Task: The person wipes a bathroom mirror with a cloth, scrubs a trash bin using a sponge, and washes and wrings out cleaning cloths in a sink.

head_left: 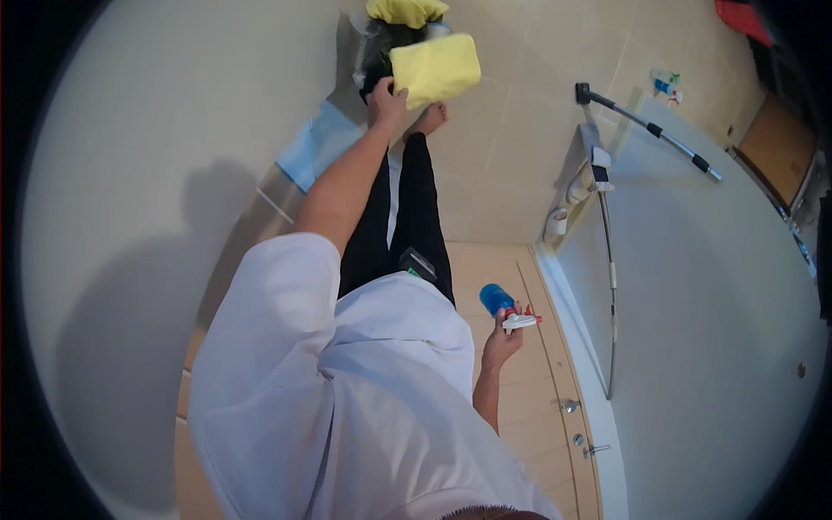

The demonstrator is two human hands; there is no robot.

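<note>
My left hand (pixel 387 100) is stretched far forward, its fingers closed on the near edge of a folded yellow cloth (pixel 436 69). Just behind that cloth is a dark bag or bundle (pixel 381 54), with more yellow cloth (pixel 407 10) on top. Held low beside my hip, my right hand (pixel 503 341) grips a spray bottle (pixel 497 299) by the neck. Blue liquid fills the clear bottle, and its trigger head is white and red. The bottle is tilted, and part of the trigger is hidden by my fingers.
A pale wall (pixel 156 156) runs along the left. Light blue material (pixel 316 147) lies beside my legs. To the right stand a pole with a black end (pixel 654 130), a flat mop (pixel 600 169), slippers (pixel 556 223), more bottles (pixel 666 85) and a door with a metal handle (pixel 569 406).
</note>
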